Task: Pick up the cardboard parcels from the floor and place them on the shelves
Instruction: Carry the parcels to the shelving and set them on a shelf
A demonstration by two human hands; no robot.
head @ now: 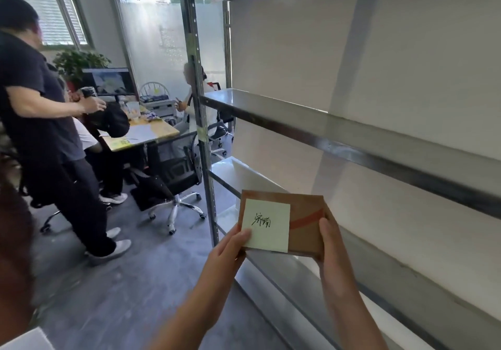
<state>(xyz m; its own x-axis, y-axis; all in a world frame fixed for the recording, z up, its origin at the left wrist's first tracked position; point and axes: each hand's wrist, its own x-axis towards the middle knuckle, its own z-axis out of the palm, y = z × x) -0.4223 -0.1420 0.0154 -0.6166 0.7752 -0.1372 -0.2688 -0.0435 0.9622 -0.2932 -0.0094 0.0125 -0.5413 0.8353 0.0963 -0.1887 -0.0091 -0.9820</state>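
Note:
A small flat cardboard parcel [306, 214] with a red tape stripe and a pale yellow handwritten note on top is held in front of me. My left hand [230, 249] grips its near left corner, thumb on the note. My right hand [329, 241] holds its right edge. The parcel hovers beside the metal shelving unit, above the edge of a lower shelf [284, 290]. The middle shelf [339, 135] is bare and sits higher, to the right.
The shelving's upright post [202, 132] stands just left of the parcel. A person in dark clothes [40, 111] stands at the left. A black office chair [176, 170] and a desk [143, 132] with a seated person lie behind.

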